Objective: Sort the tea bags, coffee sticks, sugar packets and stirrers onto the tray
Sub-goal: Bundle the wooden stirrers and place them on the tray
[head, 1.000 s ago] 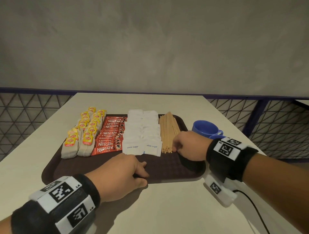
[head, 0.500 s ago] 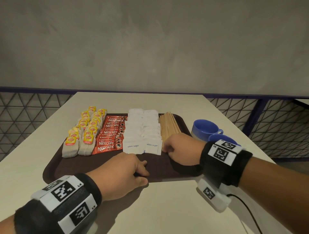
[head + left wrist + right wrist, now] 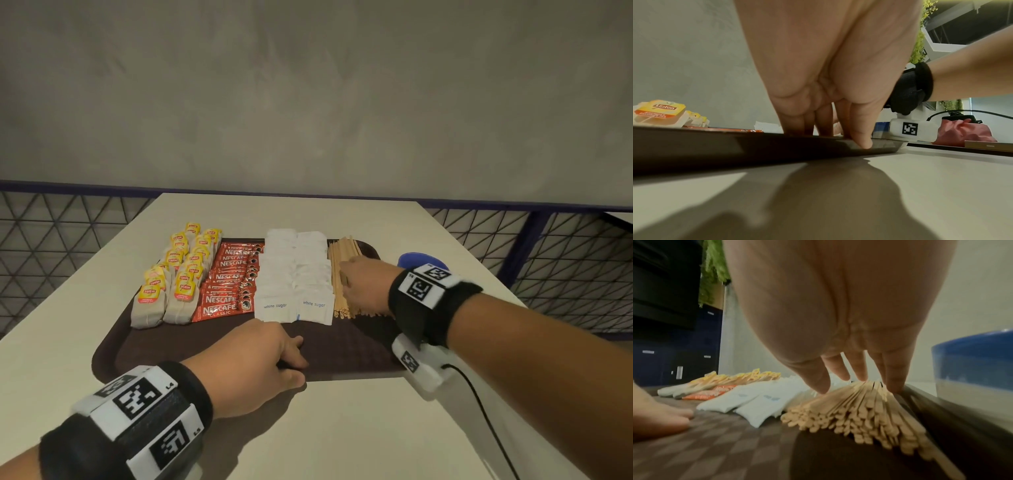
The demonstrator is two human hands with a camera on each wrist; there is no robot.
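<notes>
— See the wooden stirrers (image 3: 343,274)? They lie in a bundle at the right end of the tray (image 3: 191,346), long axis running from the near rim toward the far rim. The right hand (image 3: 368,287) is right on top of them, fingertips (image 3: 820,386) pressing down on the bundle, thumb on its left side and the other fingers across to its right edge.

— Is it gripping them?

— Not that I can tell. The fingers look spread and fairly straight, more patting or squaring than pinching. The left hand (image 3: 250,366) is the one clamped on something: thumb (image 3: 861,138) on the tray's near rim, fingers over the edge onto the floor, steadying it.

— So the right one does the next bit?

— I'd guess so; it's far nearer the stirrers. Any nudge should go along their length or sideways toward the sugar.

— What else is on the tray?

— From the stirrers leftward: white sugar packets (image 3: 296,281) in two columns, red coffee sticks (image 3: 229,284), then tea bags (image 3: 178,274) at the left end. A blue cup (image 3: 421,262) stands off the tray, just beyond its right rim.
</notes>
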